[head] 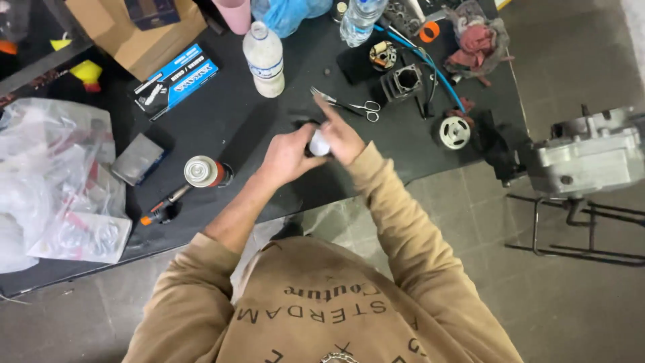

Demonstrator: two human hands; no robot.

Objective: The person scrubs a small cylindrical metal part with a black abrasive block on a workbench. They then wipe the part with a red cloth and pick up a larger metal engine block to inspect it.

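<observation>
Both hands meet over the front of a black worktable (pixel 235 121). My left hand (pixel 285 156) and my right hand (pixel 344 134) together grip a small white cylindrical object (pixel 319 142) with a dark part behind it. My right forefinger points away from me over it. Just beyond my hands lie metal scissors (pixel 355 106). My tan sleeves fill the lower part of the view; the left one is pushed up.
On the table stand a white plastic bottle (pixel 264 59), a spray can (pixel 201 171), a blue and black box (pixel 175 84), a grey block (pixel 138 158), an engine cylinder (pixel 403 82) and a white pulley (pixel 455 132). Plastic bags (pixel 54 181) lie at the left. An engine case (pixel 584 158) sits on a stand at the right.
</observation>
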